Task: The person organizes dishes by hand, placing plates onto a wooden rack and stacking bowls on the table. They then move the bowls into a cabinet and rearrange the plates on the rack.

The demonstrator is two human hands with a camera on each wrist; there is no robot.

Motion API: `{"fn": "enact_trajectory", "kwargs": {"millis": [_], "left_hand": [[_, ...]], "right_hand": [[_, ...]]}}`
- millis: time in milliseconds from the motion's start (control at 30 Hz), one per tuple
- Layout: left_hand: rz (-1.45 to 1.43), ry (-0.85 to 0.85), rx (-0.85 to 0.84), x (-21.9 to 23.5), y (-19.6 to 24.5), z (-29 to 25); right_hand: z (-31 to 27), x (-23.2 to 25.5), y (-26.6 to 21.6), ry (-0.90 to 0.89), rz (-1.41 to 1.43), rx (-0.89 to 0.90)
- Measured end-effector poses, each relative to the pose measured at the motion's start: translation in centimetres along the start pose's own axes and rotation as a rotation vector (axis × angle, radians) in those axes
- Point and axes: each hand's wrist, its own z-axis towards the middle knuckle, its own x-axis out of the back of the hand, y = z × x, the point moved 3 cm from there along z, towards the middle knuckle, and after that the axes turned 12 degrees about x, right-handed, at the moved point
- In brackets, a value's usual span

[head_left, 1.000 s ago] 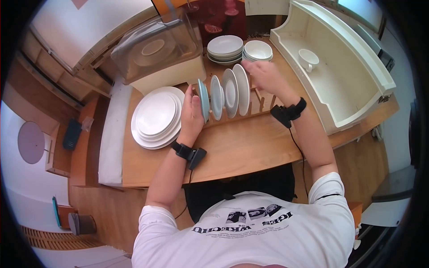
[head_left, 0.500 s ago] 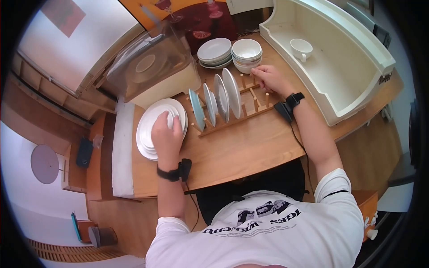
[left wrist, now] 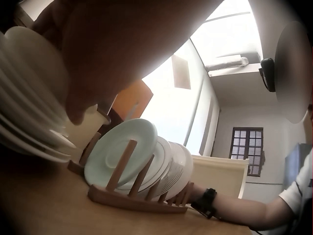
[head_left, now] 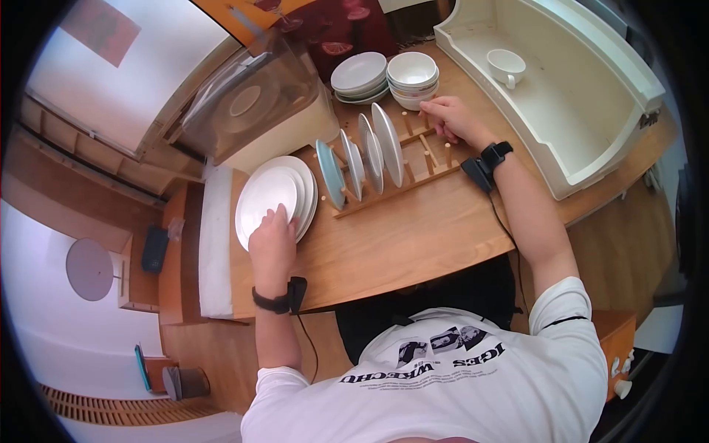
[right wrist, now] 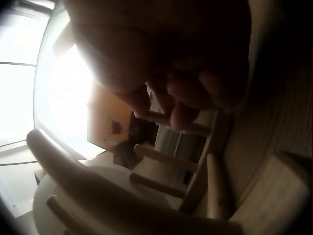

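Observation:
My left hand (head_left: pixel 273 247) is at the near edge of a stack of white plates, its fingertips over the rim of the small top plate (head_left: pixel 266 196). Its thumb hangs apart from the plate edges (left wrist: pixel 41 115) in the left wrist view. A wooden dish rack (head_left: pixel 384 202) stands beside the stack, holding a pale blue plate (head_left: pixel 329 173) and several white plates (head_left: pixel 389 148) upright. At the rack's right end, the curled fingers of my right hand (head_left: pixel 459 122) hold a back peg (right wrist: pixel 200 129), partly hidden behind them.
Behind the rack stand stacked bowls (head_left: pixel 413 70) and stacked plates (head_left: pixel 360 72). A lidded plastic box (head_left: pixel 258 111) is at back left. On the right, a cream cabinet (head_left: pixel 583 118) lies with a white cup (head_left: pixel 506 66) inside. The table's front edge (head_left: pixel 413 282) is near my body.
My left hand left the pale blue plate in the rack and moved left to the white stack, then lower to its near rim. My right hand moved from the rearmost plate to the rack's right end.

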Motion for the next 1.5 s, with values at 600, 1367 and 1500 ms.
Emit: {"fn": "enact_trajectory", "kwargs": {"millis": [600, 1367, 1500], "left_hand": [[-0.436, 0.533, -0.543, 7.6, 12.3, 4.8], [-0.627, -0.013, -0.15, -1.9, 5.4, 4.1], [-0.806, -0.11, -0.1, -2.6, 5.6, 4.4]], "right_hand": [[-6.0, -5.9, -15.0, -0.113, 0.287, 0.294], [-6.2, -6.4, -15.1, 0.259, -1.171, 0.473], [-6.1, -7.8, -13.6, 0.203, -1.143, 0.422]]}}
